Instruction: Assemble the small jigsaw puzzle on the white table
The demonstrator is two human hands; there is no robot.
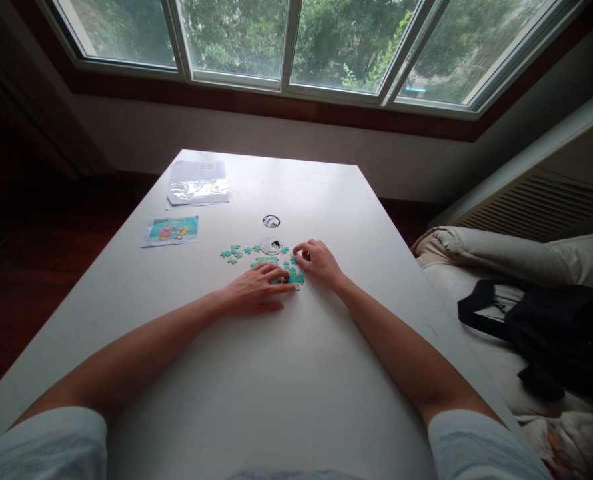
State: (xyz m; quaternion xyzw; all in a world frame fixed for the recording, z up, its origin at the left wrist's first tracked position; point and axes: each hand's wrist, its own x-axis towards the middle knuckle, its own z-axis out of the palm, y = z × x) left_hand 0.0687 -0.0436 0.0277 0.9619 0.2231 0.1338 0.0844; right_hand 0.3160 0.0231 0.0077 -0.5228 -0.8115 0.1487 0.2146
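Observation:
Small teal jigsaw pieces (233,253) lie scattered on the white table (286,373), with a joined cluster (296,277) between my hands. My left hand (253,290) rests flat on the table, its fingertips stretched onto the joined cluster. My right hand (319,260) is curled just right of the pieces, thumb and fingers pinched over a small piece I can barely make out. A round metal tin (271,245) and its lid (271,221) sit just beyond the pieces.
A colourful cartoon reference picture (171,230) lies at the left. A clear plastic bag with paper (199,183) sits near the far left edge. A black bag (556,333) lies on a cushioned seat to the right. Windows run along the far wall.

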